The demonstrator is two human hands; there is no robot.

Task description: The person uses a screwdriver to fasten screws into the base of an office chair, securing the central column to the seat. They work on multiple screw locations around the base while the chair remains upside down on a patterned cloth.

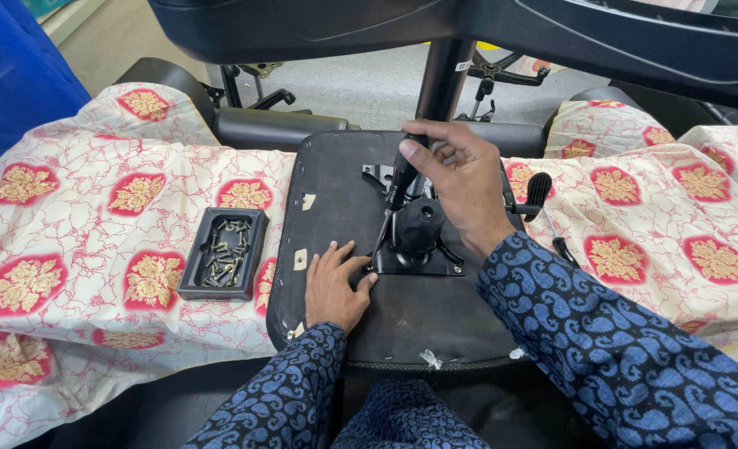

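Note:
An upturned black chair seat lies in front of me with a black metal mechanism plate on its underside. My right hand grips the black handle of a screwdriver standing upright, its shaft running down to the plate's front left corner. My left hand rests flat on the seat beside that corner, fingers together, thumb touching the plate's edge.
A small black tray of several screws sits to the left on a white cloth with red and gold flowers. Another black-handled tool lies to the right. A chair column and chair bases stand behind.

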